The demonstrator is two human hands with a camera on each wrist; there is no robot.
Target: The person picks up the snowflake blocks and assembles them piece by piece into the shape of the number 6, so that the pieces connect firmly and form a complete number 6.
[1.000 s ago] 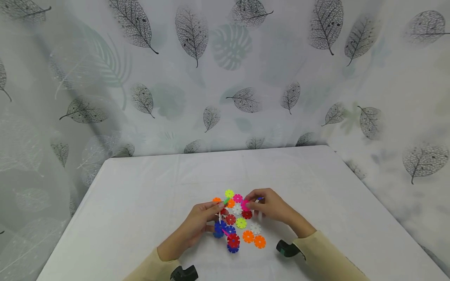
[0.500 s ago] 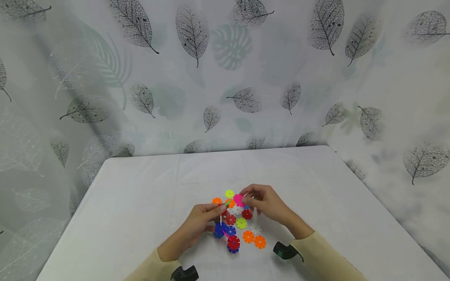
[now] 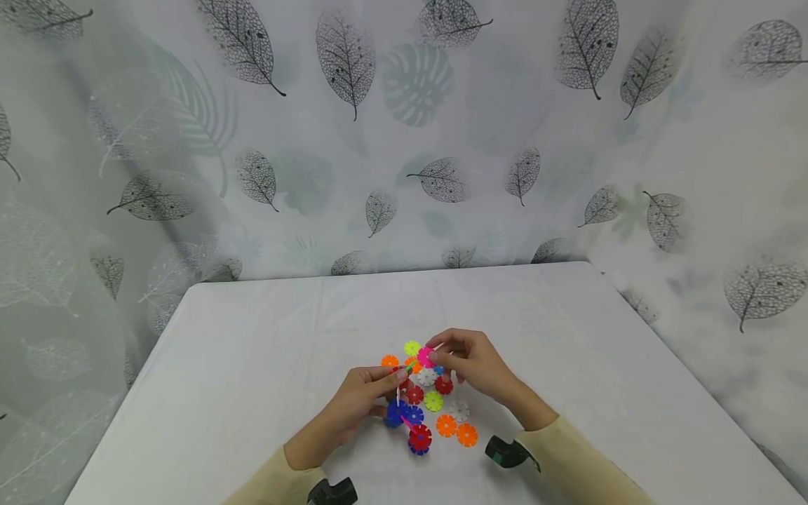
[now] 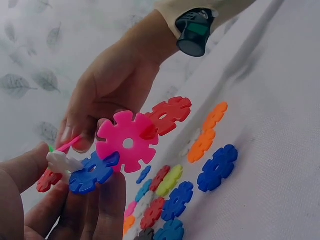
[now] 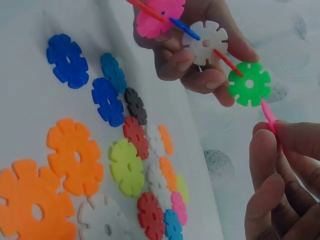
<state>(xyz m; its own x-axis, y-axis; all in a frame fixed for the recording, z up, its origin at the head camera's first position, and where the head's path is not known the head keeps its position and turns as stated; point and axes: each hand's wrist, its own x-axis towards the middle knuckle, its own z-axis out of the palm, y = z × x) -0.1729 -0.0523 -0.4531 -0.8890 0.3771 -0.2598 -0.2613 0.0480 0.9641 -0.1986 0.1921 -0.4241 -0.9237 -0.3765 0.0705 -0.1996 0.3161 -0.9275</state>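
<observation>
My left hand grips a chain of notched plastic snowflake discs slotted edge to edge above the table. In the left wrist view its lower end shows a red disc, a pink disc and a blue disc. The right wrist view shows a white disc by the left fingers, then a thin red disc seen edge-on, then a green disc at the upper end. Between thumb and fingertips, my right hand pinches another pink disc, its edge right at a notch of the green one.
Loose discs lie flat on the white table under and around the hands. Among them are orange discs, a yellow disc, a blue disc and a white disc. A leaf-print curtain hangs behind the table.
My right hand has moved left with the pink disc, bringing it to the green disc. The left hand and its chain stay nearly still.
</observation>
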